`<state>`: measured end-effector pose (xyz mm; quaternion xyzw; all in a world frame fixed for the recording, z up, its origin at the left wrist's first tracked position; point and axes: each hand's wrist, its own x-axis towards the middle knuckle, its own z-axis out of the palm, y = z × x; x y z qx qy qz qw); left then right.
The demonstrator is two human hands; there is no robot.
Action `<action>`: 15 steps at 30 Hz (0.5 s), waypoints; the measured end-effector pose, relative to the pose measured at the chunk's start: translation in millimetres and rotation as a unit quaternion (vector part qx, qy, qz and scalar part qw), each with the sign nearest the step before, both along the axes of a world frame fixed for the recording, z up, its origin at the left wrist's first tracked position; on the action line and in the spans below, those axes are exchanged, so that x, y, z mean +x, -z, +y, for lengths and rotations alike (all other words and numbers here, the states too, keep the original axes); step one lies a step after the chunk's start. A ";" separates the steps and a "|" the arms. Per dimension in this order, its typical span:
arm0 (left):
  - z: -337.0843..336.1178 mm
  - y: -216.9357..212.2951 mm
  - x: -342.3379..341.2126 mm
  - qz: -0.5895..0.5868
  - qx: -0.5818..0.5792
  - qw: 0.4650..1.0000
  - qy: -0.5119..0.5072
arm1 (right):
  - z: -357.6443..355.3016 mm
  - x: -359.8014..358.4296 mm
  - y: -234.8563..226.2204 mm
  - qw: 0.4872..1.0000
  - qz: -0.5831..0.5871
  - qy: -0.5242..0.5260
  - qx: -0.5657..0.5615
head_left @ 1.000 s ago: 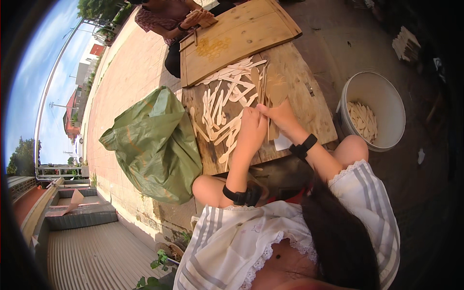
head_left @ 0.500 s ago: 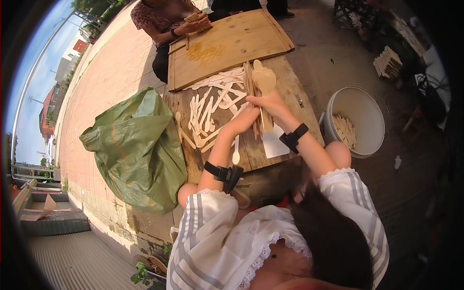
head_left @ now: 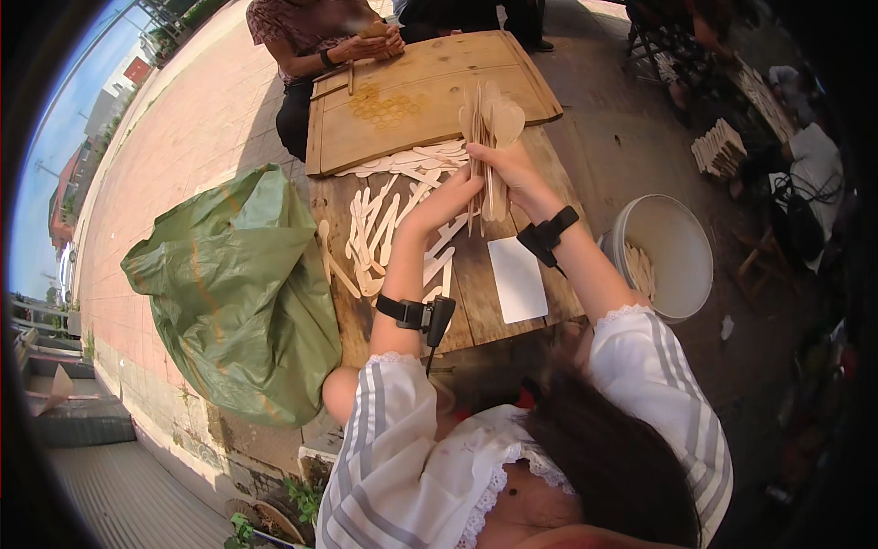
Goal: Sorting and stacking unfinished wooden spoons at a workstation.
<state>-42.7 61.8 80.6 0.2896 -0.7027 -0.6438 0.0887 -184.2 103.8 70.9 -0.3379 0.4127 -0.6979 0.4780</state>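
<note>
Upright between my two hands stands a bundle of pale wooden spoons (head_left: pixel 498 119), bowls at the top and handles pointing down. My right hand (head_left: pixel 514 172) is closed round its right side, thumb across the front. From the left, my left hand (head_left: pixel 450 195) presses against the handles with its fingers closed; part of its grip is hidden. Below the hands, many loose wooden spoons (head_left: pixel 370 224) lie scattered on the wooden table (head_left: pixel 471 302), some behind my left forearm. A white rectangular card (head_left: pixel 518 279) lies on the table by my right wrist.
A wooden board (head_left: pixel 448 78) with yellowish rubber bands (head_left: pixel 384 105) covers the table's far end, where another person's hands (head_left: pixel 377 43) hold something. At left slumps a green plastic bag (head_left: pixel 238 293); at right stands a white bucket (head_left: pixel 681 233) with wooden pieces. Stacked sticks (head_left: pixel 718 146) lie beyond.
Both hands have lifted the bundle slightly away from me, and the spoons now show more edge-on. More of the white card shows. The whole view has shifted a little.
</note>
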 end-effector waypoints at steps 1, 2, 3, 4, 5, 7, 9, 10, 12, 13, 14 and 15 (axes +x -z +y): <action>-5.7 0.3 4.7 -0.002 -0.041 0.999 0.015 | 0.1 -0.6 -0.7 1.000 0.023 -0.012 -0.008; -9.4 -2.8 7.5 -0.043 -0.052 0.997 0.026 | 0.6 2.2 -0.9 0.999 0.035 0.006 -0.019; -11.0 -7.3 10.5 -0.086 -0.064 0.994 0.037 | 0.9 1.8 0.7 0.999 0.034 0.008 -0.015; -13.5 -4.9 15.7 -0.087 -0.062 0.994 0.039 | 1.1 1.2 0.6 1.000 0.018 0.008 -0.007; -16.7 -1.6 21.3 -0.028 -0.065 0.995 0.065 | 0.2 -1.1 1.0 1.000 0.003 0.009 -0.002; -16.2 7.4 24.0 0.031 -0.070 0.993 0.093 | 3.5 -13.8 -0.7 0.998 -0.053 0.002 0.019; -11.0 19.4 33.9 0.161 0.040 0.969 -0.183 | 8.0 -8.7 -9.1 0.993 -0.113 -0.009 0.037; 0.0 31.0 33.6 0.268 0.184 0.912 -0.249 | 16.6 -1.9 -17.0 0.994 -0.107 0.025 -0.024; 38.6 37.8 10.6 0.391 0.438 0.773 -0.242 | 40.5 3.0 -33.3 0.987 -0.029 0.083 -0.135; 60.8 28.8 -4.2 0.411 0.529 0.714 -0.207 | 51.8 6.1 -31.3 0.986 -0.027 0.088 -0.136; 68.5 33.5 -10.1 0.412 0.525 0.715 -0.207 | 60.4 18.1 -28.2 0.979 0.102 0.134 -0.118; 70.6 43.8 -5.5 0.511 0.546 0.650 -0.135 | 63.6 35.5 -20.7 0.955 0.221 0.172 -0.099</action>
